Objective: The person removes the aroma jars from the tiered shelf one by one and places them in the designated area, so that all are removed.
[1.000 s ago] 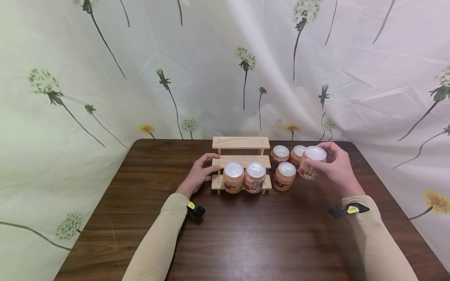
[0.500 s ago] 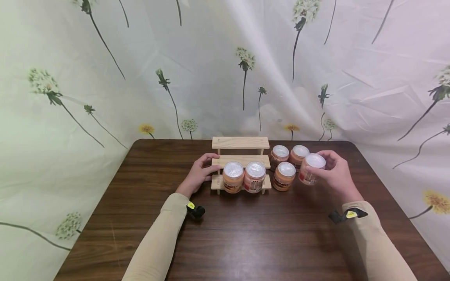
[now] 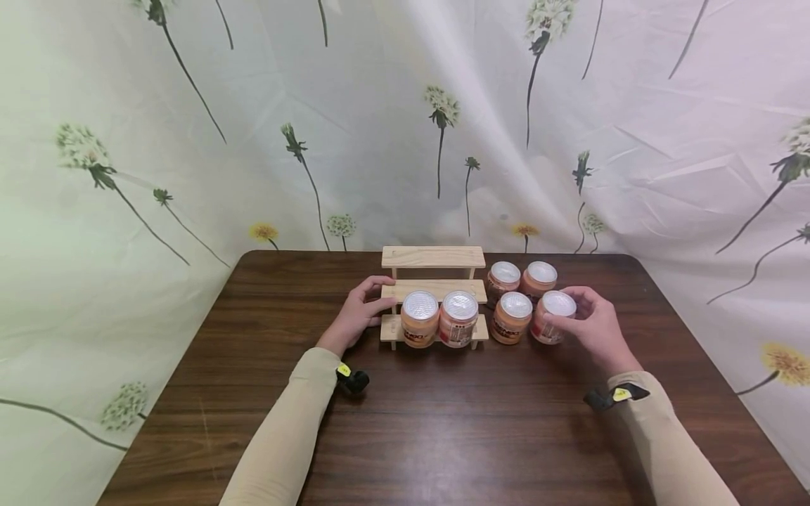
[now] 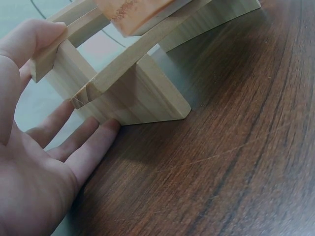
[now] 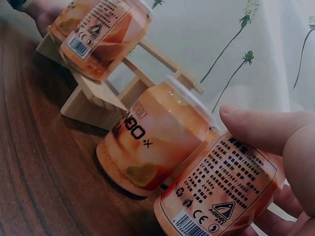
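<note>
My right hand (image 3: 595,329) grips a jar (image 3: 549,330) with an orange-pink label and a clear lid, thumb on the near side and fingers behind. In the right wrist view the jar's printed back label faces the camera, beside another jar (image 5: 152,142). My left hand (image 3: 358,313) holds the left end of a three-step wooden rack (image 3: 433,257). The left wrist view shows its thumb (image 4: 42,34) on the middle step and the other fingertips against the side panel (image 4: 142,93). Two jars, one left (image 3: 420,327) and one right (image 3: 458,327), stand on the lowest step.
Just right of the rack, a front jar (image 3: 511,327) and two back jars, one left (image 3: 503,281) and one right (image 3: 539,279), stand on the dark wooden table (image 3: 443,436). A dandelion-print cloth (image 3: 380,140) hangs behind.
My right hand has brought its jar forward, slightly left and down, beside the front jar. The right back jar shows fully now. The left hand and the rack stay put.
</note>
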The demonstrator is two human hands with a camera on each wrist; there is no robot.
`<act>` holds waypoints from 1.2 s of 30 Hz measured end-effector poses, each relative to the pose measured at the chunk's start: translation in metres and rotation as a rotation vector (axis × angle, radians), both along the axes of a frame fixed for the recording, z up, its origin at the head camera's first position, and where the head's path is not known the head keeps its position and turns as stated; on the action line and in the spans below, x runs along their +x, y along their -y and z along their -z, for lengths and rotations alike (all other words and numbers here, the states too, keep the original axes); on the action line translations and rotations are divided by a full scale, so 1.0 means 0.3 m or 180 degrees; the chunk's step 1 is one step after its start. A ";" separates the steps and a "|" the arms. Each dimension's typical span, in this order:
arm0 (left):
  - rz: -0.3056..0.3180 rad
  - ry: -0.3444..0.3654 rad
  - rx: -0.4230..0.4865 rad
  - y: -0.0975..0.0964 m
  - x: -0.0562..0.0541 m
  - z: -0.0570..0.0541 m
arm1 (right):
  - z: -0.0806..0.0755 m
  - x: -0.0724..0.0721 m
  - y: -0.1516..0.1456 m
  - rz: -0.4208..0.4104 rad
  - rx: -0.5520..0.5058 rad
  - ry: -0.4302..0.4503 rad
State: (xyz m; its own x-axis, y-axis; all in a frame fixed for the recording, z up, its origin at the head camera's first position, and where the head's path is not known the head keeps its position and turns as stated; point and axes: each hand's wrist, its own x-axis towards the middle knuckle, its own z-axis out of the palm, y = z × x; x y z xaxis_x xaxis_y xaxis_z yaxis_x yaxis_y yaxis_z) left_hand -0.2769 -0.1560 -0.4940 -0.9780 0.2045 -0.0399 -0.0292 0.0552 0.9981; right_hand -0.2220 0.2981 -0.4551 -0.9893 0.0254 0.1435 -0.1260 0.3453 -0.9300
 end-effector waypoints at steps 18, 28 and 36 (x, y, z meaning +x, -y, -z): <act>0.0032 -0.0017 -0.0041 -0.001 -0.003 0.001 | 0.046 -0.022 -0.009 -0.0072 0.0158 0.0106; 0.0041 -0.0013 -0.0047 0.003 -0.001 -0.004 | 0.045 -0.032 -0.010 -0.0112 0.0212 0.0124; 0.0013 0.0003 -0.0038 0.000 0.003 -0.008 | 0.043 -0.031 -0.005 -0.0108 0.0232 0.0074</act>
